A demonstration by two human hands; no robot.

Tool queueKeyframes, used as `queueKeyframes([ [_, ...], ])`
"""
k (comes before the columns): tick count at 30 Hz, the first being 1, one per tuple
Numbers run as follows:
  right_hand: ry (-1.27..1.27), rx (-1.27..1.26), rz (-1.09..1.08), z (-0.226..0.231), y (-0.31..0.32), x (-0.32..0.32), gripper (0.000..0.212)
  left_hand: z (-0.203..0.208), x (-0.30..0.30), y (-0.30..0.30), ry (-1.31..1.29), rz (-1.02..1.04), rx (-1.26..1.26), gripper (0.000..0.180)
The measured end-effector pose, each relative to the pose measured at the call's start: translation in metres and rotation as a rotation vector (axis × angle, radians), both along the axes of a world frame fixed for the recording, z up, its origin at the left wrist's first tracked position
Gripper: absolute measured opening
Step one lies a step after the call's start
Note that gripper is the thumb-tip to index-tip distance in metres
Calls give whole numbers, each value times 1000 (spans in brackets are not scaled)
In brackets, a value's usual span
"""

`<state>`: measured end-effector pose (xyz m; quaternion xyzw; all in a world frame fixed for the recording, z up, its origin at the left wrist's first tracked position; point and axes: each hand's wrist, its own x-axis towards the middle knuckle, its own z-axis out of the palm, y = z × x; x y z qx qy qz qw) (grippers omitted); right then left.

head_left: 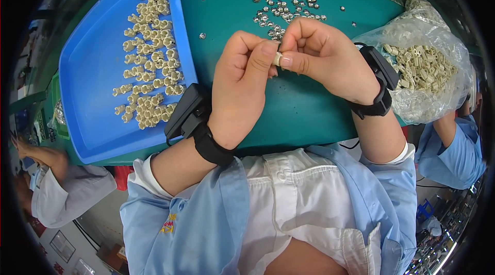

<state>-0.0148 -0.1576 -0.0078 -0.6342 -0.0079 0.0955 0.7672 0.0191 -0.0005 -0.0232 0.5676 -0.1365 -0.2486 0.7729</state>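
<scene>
Over the green work surface, both my hands meet at one small cream plastic part. My left hand pinches it between thumb and fingers. From the other side, my right hand has its thumb and fingertips closed on the same part. Most of the part is hidden by the fingertips, so I cannot tell whether a metal piece is in it. Just beyond my hands lie many small shiny metal pieces, loosely scattered.
To the left, a blue tray holds rows of cream ring-shaped plastic parts. A clear plastic bag of loose cream parts lies open on the right. Other people's arms show at the far left and far right.
</scene>
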Motion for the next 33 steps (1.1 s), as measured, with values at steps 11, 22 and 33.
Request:
queueKeyframes([
  [11,-820,-793,-187,17,8,-3,18,4,-1,1,145,-83,-284,25],
  [22,-603,-921,-378,51,12,6,16,10,-14,5,-70,98,-181,19],
  [33,-617,-962,135,38,84,81,17,27,-26,19,-1051,85,-397,15],
])
